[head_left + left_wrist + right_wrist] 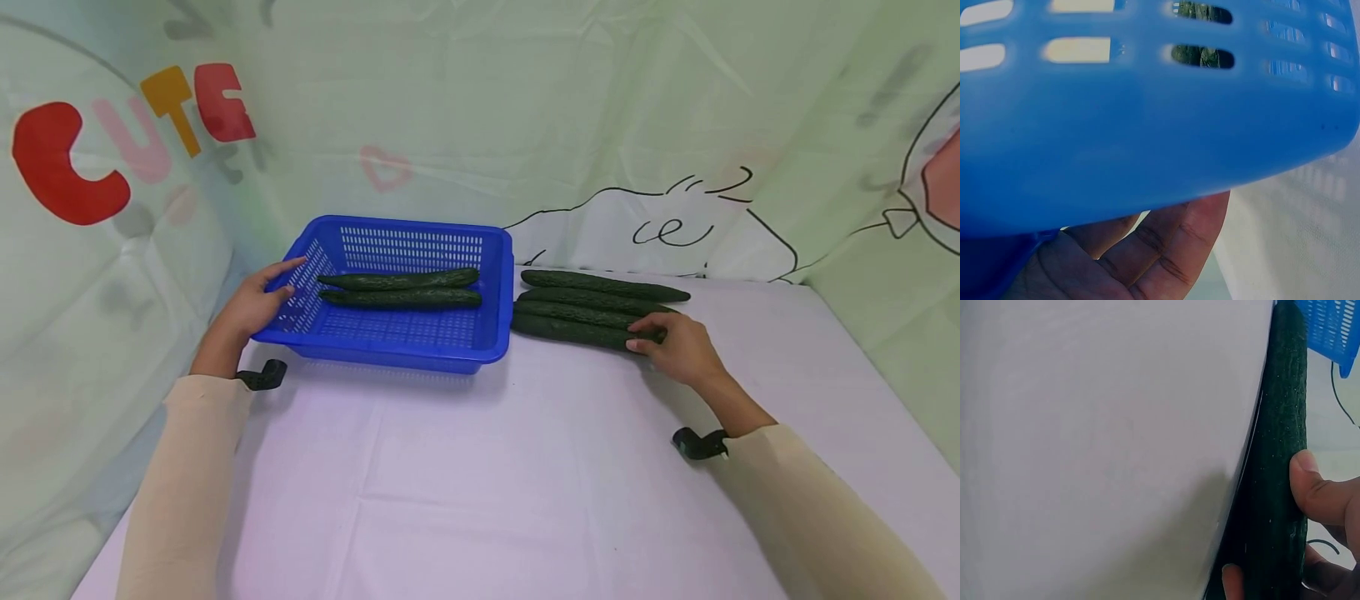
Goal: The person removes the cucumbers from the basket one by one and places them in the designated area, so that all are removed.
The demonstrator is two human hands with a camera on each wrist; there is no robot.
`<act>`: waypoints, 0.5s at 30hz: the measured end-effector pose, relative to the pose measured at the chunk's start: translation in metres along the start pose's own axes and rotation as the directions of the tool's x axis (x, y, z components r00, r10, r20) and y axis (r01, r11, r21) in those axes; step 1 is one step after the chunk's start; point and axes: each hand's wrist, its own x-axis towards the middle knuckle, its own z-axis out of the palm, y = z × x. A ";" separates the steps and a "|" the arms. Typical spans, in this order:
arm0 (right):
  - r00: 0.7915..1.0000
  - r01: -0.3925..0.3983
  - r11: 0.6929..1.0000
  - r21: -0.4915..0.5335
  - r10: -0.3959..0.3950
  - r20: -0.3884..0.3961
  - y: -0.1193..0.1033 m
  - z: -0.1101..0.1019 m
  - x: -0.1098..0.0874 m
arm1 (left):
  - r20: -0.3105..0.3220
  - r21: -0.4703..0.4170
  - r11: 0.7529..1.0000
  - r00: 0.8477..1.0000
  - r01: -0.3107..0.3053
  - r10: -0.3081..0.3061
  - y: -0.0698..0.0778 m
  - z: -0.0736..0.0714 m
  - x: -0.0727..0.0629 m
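Note:
A blue plastic basket (pixel 390 352) with slotted walls stands at the back left of the table. Two dark green cucumbers (pixel 401 298) lie side by side on its floor. My left hand (pixel 251 310) grips the basket's left rim; the left wrist view has its fingers (pixel 1179 250) against the blue wall. To the right of the basket, several more cucumbers (pixel 600 286) lie in a row. At the right end of the nearest cucumber (pixel 566 331), my right hand (pixel 684 348) pinches it between thumb and fingers. The right wrist view shows the thumb (pixel 1313 487) along this cucumber's side.
A white cloth covers the table (pixel 450 483). Behind it hangs a pale green printed curtain (pixel 465 108), which also runs down both sides. The left ends of the loose cucumbers lie close to the basket's right wall.

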 end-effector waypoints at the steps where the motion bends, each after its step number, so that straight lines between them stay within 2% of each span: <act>1: 1.000 -0.005 1.000 -0.001 0.005 0.006 0.000 0.000 0.000 | -0.001 0.000 1.000 1.000 0.000 0.000 0.000 0.000 0.000; 15: 1.000 -0.015 0.999 -0.050 0.016 0.016 0.001 0.002 0.001 | 0.004 -0.011 1.000 1.000 0.000 0.000 0.000 0.000 0.001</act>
